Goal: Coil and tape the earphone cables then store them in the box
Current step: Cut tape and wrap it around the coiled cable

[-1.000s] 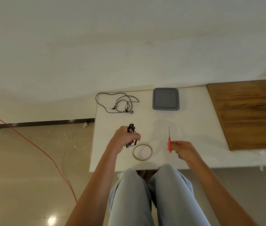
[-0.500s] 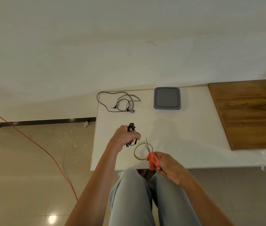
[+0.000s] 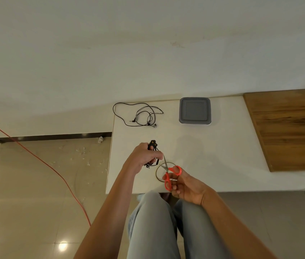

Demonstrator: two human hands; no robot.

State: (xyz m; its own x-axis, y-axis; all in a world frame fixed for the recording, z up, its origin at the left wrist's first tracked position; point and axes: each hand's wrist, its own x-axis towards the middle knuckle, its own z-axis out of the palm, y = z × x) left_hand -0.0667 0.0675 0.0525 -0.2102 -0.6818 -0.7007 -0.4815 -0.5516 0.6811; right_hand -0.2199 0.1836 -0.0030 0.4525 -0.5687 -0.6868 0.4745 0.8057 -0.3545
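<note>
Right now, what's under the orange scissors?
A thin tape ring lies on the white table beneath the scissors. Its left side shows. The right hand holding the scissors covers its near right part.

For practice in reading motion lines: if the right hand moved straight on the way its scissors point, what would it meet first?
Probably the left hand, which holds the coiled earphones. The scissors in the right hand point at it, though depth is unclear.
</note>
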